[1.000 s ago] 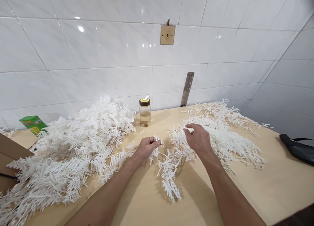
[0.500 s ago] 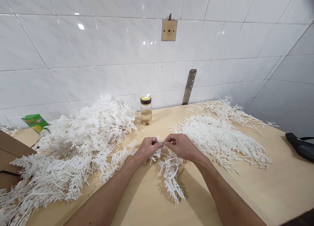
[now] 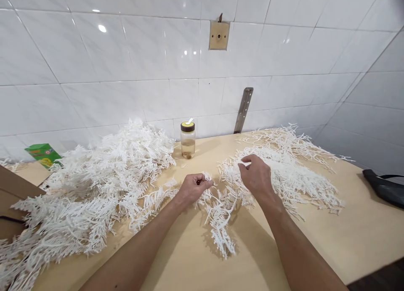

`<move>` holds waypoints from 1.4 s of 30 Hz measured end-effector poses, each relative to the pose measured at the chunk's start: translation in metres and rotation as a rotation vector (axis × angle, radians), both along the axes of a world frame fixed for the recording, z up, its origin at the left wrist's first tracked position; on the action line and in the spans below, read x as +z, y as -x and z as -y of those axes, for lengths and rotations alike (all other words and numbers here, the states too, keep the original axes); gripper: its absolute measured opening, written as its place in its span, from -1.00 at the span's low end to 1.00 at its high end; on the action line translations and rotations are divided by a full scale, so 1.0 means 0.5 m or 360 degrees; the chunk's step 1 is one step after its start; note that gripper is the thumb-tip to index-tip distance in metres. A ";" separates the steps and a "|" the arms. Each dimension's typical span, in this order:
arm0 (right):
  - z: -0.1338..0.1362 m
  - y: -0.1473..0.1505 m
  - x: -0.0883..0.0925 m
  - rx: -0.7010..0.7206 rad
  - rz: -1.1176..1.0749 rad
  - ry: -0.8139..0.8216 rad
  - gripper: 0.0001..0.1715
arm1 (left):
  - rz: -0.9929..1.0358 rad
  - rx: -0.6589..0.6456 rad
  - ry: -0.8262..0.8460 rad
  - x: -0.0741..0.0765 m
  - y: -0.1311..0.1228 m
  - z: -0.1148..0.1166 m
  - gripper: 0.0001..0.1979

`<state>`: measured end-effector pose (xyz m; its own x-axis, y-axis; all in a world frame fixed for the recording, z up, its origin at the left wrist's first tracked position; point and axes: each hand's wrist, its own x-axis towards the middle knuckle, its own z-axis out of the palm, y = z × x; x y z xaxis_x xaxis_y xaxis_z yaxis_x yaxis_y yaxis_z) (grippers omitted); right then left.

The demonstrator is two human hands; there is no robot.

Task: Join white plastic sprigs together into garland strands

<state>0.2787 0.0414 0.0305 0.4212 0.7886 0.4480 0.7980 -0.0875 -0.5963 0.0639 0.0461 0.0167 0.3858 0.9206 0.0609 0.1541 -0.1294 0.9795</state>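
My left hand [image 3: 194, 187] is closed in a pinch on a white plastic branch [image 3: 222, 223], which has many short twigs and hangs down over the table. To the right, my right hand [image 3: 256, 173] is above the near-left part of a flat pile of white branches [image 3: 303, 186]. Its thumb and index finger are bent with a gap between them, and I see nothing held there. The other fingers are partly hidden behind the hand.
A tall heap of white branches [image 3: 104, 190] covers the table's left side. Behind my hands stands a lidded bottle [image 3: 188, 146] with liquid inside. A metal bracket [image 3: 244, 110] leans on the tiled wall. A green box [image 3: 43, 155] and a black object [image 3: 383, 188] are at the sides.
My right hand has come away from my left hand, moving right and back to the right pile, and its fingers have parted. My left hand keeps its pinch on the branch.
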 end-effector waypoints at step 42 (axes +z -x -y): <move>0.044 0.051 0.028 0.1222 -0.0293 0.0517 -0.77 | -0.0490 -0.0132 -0.0458 0.001 0.011 0.003 -0.79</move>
<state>0.2529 0.0194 0.0446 -0.2388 0.9627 0.1273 0.5989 0.2492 -0.7611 0.0585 0.0445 0.0172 0.4982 0.8480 0.1811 0.4114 -0.4150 0.8115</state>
